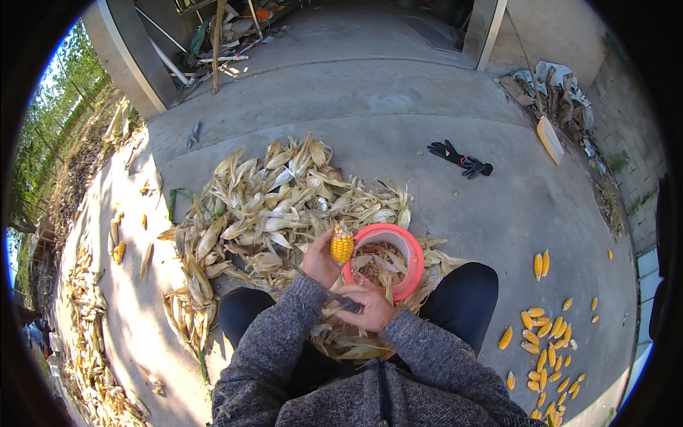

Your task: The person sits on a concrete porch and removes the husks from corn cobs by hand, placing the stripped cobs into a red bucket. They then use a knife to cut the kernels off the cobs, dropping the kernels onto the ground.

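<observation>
My left hand (320,262) grips a yellow ear of corn (341,246), its husk off, upright beside the bucket's left rim. In my right hand (371,308) is a slender tool with a dark handle (349,304). Its thin shaft points up and left, passing by my left wrist; the kind of tip cannot be made out. Between my knees stands a bucket with a red-orange rim (415,269), holding brown debris and bits of husk (381,261). A heap of dry corn husks (277,197) spreads in front and to the left.
Several husked ears (541,331) lie scattered on the concrete floor at right. A pair of black gloves (461,158) rests ahead of them. A broom (549,140) leans by the right wall. More husks (88,299) line the sunlit left side. Clutter (229,37) fills the doorway's left.
</observation>
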`<state>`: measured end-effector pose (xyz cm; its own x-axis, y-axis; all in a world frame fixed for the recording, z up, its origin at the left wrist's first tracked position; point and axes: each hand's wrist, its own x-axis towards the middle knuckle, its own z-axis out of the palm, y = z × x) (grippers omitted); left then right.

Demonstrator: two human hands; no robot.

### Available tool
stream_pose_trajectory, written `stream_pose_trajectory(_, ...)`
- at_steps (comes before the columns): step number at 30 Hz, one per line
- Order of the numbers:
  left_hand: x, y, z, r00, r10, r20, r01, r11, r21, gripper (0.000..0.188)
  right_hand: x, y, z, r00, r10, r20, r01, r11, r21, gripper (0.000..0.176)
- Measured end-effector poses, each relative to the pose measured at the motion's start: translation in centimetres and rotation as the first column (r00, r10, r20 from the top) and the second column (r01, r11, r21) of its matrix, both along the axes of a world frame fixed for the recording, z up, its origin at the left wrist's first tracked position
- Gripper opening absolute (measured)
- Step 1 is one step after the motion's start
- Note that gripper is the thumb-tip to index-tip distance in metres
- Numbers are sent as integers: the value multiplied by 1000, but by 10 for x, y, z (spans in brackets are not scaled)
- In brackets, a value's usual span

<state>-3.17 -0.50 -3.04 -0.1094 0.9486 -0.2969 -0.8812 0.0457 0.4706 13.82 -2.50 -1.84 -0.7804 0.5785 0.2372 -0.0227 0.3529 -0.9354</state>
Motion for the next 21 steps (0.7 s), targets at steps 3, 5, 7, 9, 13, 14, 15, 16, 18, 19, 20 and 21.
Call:
stream_pose_trajectory(3, 5, 0, 3, 997, 24, -80, -27, 999, -30, 34, 6, 6, 8, 971, -218, 102, 238, 933, -271, 21)
stream_pose_trajectory(5, 9, 1, 11, 980, -4, -200, -12, 997, -80, 36, 8, 13, 3, 924, -374, 81, 379, 860, -341, 20)
stream_pose_trajectory(7, 11, 0, 15, 939, -78, -335, 30, 989, -147, 38, 5, 17, 7, 881, -469, 68, 438, 751, -494, 19)
stream_pose_trajectory(9, 16, 0, 13, 897, -94, -432, 23, 986, -167, 34, 2, 20, 15, 832, -553, 49, 471, 657, -589, 21)
stream_pose_trajectory(13, 28, -1, -7, 763, -112, -637, 42, 991, -124, 28, 0, 29, -2, 822, -564, 79, 520, 686, -509, 24)
stream_pose_trajectory(14, 31, -3, -10, 713, -120, -691, 55, 992, -116, 29, 3, 30, -6, 826, -557, 87, 510, 673, -535, 23)
stream_pose_trajectory(15, 33, -5, -9, 658, -124, -743, 63, 992, -109, 29, 3, 30, -3, 833, -545, 93, 496, 662, -561, 22)
stream_pose_trajectory(16, 36, -6, -4, 730, -139, -670, 74, 990, -124, 31, 4, 30, 1, 841, -533, 99, 481, 650, -587, 20)
stream_pose_trajectory(18, 33, -5, -8, 747, -185, -638, 91, 980, -178, 31, 5, 30, 1, 847, -517, 120, 481, 653, -585, 19)
stream_pose_trajectory(19, 32, -5, -9, 755, -208, -621, 99, 974, -205, 31, 6, 31, -1, 847, -515, 135, 495, 667, -557, 19)
stream_pose_trajectory(20, 33, -6, -10, 768, -212, -604, 97, 971, -217, 31, 7, 31, -3, 846, -512, 151, 507, 682, -528, 19)
stream_pose_trajectory(21, 34, -4, -8, 779, -216, -589, 97, 969, -227, 31, 7, 32, -5, 842, -520, 146, 508, 669, -543, 19)
